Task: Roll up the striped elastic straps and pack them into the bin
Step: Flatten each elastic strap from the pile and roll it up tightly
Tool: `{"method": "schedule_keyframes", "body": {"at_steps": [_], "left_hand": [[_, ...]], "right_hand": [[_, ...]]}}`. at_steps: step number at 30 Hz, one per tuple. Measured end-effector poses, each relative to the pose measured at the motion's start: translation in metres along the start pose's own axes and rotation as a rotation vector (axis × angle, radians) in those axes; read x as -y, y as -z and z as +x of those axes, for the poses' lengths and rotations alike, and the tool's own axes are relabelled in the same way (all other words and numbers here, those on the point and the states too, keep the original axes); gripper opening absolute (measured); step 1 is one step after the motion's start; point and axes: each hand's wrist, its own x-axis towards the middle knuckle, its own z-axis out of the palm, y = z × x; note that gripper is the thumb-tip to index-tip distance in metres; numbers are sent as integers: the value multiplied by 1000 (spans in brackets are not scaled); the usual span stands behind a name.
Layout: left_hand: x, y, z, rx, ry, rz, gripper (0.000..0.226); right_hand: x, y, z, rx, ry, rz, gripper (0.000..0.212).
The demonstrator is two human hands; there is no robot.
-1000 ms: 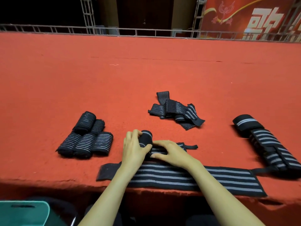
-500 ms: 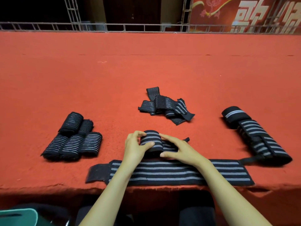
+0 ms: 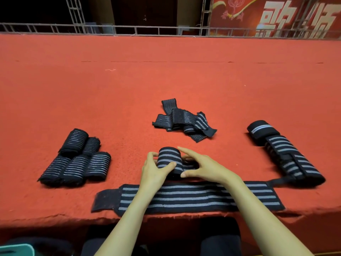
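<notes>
Tension is deciding this step in the head view. The left hand (image 3: 155,169) is gripping the half-wound black elastic strap with broad grey stripes (image 3: 168,159), thumb on its near face and fingers curling over the far side. The right hand (image 3: 208,167) is lying just beside it with fingers stretched out, its index tip touching the roll's top edge. This roll is sitting on the red carpeted bench (image 3: 129,89), just beyond a second long striped strap (image 3: 193,197) that is lying flat along the near edge.

To wind it well, the right hand should probably be pulling the loose tail taut and square while the left is turning, so the edges are stacking flush rather than coning. Elastic is likely to spring open, so neither hand should be letting go before the end is fastened down.

The tail is hiding under the right palm, so how much is left to wind cannot be told. Only a corner of a teal plastic bin (image 3: 16,249) is showing at the lower left, cut off by the frame. The heap of loose thin-striped straps (image 3: 184,121) is overlapping too much to count.
</notes>
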Motion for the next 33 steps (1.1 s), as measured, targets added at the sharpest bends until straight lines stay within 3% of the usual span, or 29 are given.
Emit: {"method": "schedule_keyframes", "body": {"at_steps": [8, 13, 16, 18, 22, 24, 26, 28, 30, 33], "left_hand": [[13, 32, 10, -266, -95, 125, 50], [11, 20, 16, -317, -173, 188, 53], [1, 2, 12, -254, -291, 309, 56], [-6, -8, 8, -155, -328, 269, 54], [-17, -10, 6, 56, -276, -48, 10], [-19, -9, 9, 90, -213, -138, 19], [-14, -9, 14, 22, -181, -107, 27], [-8, -8, 17, 15, -116, -7, 37], [-7, -7, 15, 141, 12, 10, 49], [-9, -9, 13, 232, 46, -9, 49]], "right_hand": [[35, -37, 37, 22, 77, -38, 82], [26, -27, 40, 2, 48, -29, 69], [14, -14, 32, -72, 23, -33, 46], [4, -4, 27, -138, -5, -73, 31], [-11, 9, 18, -244, -105, 127, 26], [-8, 11, 13, -285, -140, 235, 19], [-3, 10, 10, -307, -162, 268, 14], [-2, 8, 9, -272, -190, 208, 21], [-3, 4, 7, -219, -225, 143, 35], [-7, -1, 8, -230, -256, 232, 53]]}}
